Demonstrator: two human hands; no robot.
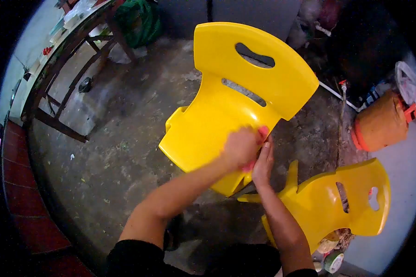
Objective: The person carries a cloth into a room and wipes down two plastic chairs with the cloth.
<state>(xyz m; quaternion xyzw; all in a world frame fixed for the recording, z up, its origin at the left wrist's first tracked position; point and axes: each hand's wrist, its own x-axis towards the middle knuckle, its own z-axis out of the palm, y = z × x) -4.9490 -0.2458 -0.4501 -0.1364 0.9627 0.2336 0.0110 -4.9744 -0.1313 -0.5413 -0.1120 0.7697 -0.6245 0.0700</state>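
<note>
A yellow plastic chair [208, 124] stands on the floor in front of me, with an oval slot and a handle hole in its backrest. My left hand [241, 147], blurred, is closed on a pink cloth [263, 132] pressed against the seat near its right edge. Pink also shows below that hand. Just to its right, my right hand [263, 162] rests along the side edge of the seat with its thumb up and fingers partly hidden; whether it grips the edge or the cloth is unclear.
A second yellow chair [319, 198] is at the lower right. Beyond it are an orange gas cylinder [381, 121] and a white pipe [337, 94]. At the upper left stands a wooden table [55, 64], near a green bag [137, 23].
</note>
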